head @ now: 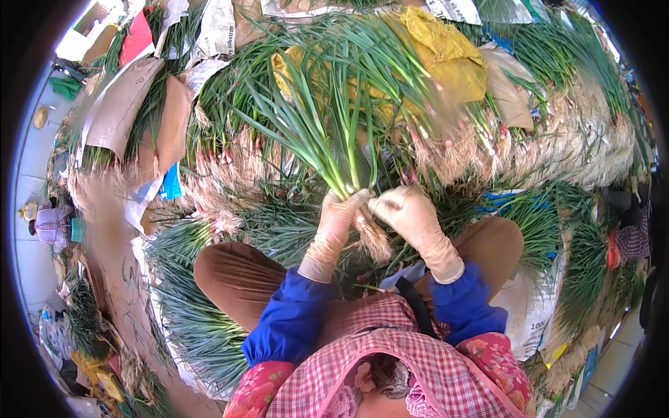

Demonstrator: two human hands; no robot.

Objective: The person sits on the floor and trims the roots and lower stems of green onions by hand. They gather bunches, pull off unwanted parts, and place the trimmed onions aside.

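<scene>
My left hand [335, 224], in a thin pale glove, grips a small bunch of leafy allium plants [342, 167] around their white stems. Long flat green leaves fan out away from me, while the pale stringy roots [373, 237] hang toward my lap. Beside the stems is my gloved right hand [413, 222], its fingers curled and blurred by motion. Whether it pinches a plant is hidden. Just beyond my hands, more allium plants [413, 78] with reddish bases lie over a yellow plastic sack [444, 52].
Rooted plants form a long bank [564, 141] ahead, partly covered by paper sacks [123, 104]. Loose green leaves [204, 308] pile beside my left knee [238, 282]. A printed white sack [528, 308] lies by my right knee. Another person [52, 222] is at far left, near a green container [77, 230].
</scene>
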